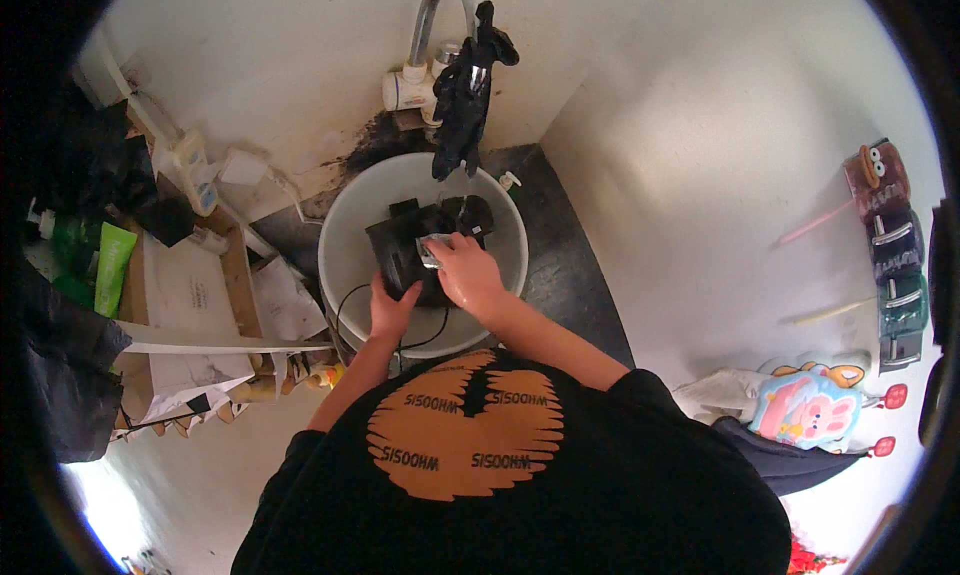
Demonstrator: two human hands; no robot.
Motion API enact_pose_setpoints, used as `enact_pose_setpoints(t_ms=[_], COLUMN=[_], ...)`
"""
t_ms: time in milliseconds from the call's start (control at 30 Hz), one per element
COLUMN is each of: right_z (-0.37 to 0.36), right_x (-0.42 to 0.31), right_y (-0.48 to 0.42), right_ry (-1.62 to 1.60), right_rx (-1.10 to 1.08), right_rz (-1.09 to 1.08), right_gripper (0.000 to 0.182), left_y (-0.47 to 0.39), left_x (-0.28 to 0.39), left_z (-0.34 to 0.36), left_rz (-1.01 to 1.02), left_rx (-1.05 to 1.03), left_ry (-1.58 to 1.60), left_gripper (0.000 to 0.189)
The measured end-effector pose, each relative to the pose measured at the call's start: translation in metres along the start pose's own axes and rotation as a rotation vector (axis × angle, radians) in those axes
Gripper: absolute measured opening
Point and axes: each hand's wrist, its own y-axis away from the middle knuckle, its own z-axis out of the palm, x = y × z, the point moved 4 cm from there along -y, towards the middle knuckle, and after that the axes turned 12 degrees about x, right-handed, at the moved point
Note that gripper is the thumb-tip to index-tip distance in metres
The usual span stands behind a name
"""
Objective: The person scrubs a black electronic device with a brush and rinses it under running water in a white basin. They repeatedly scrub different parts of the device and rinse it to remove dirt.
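A white round basin [330, 254] lies before me with a black appliance [397, 249], seemingly plastic, held inside it; its exact kind is unclear. My left hand [391, 309] grips the near left edge of this appliance, thumb on top. In my right hand [466, 269] is a crumpled silvery pad or wrapper [433, 251], pressed on the appliance's top. A black cord [341, 305] loops down by my left wrist. Above the basin, a black glove or cloth [461, 110] hangs over the curved metal faucet [427, 20], and thin water seems to run below it.
Left of the basin stand a cardboard box [244, 275], a power strip [195, 171] and a green tube [114, 267]. A dark counter [570, 252] borders the basin at right, with a white pump top [510, 180]. Holders [900, 290] and hanging cloths [806, 410] are on the right wall.
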Motion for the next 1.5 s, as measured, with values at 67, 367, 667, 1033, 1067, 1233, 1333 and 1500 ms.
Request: enact_pose_setpoints(t_ms=[67,367,667,1033,1067,1233,1333,1500], right_z=[0.007,-0.015,-0.008,0.026,0.024,0.012,0.005,0.025], right_x=[-0.005,0.021,0.076,0.091,0.091,0.111,0.103,0.1], right_y=[0.006,0.011,0.008,-0.008,-0.002,0.004,-0.014,-0.046], right_ry=[0.12,0.022,-0.004,-0.141,-0.102,-0.086,-0.227,-0.196], right_rx=[-0.065,-0.043,0.023,-0.156,-0.21,-0.313,-0.002,-0.1], right_rz=[0.018,0.217,0.314,0.494,0.458,0.508,0.594,0.494], right_gripper=[0.043,0.032,0.029,0.035,0.036,0.036,0.034,0.036], left_y=[-0.001,0.001,0.003,0.001,0.0,0.0,0.001,0.006], left_x=[-0.005,0.001,0.007,0.009,0.007,0.001,0.006,0.026], left_z=[0.001,0.001,-0.002,0.001,0.0,0.001,0.0,0.001], left_rz=[-0.011,0.003,-0.013,-0.011,-0.028,-0.083,-0.036,-0.02], left_rx=[-0.001,0.009,0.015,-0.004,0.004,0.01,0.017,0.012], left_ry=[-0.01,0.01,0.016,0.001,0.001,-0.008,-0.04,-0.074], left_gripper=[0.083,0.083,0.087,0.087,0.087,0.086,0.085,0.085])
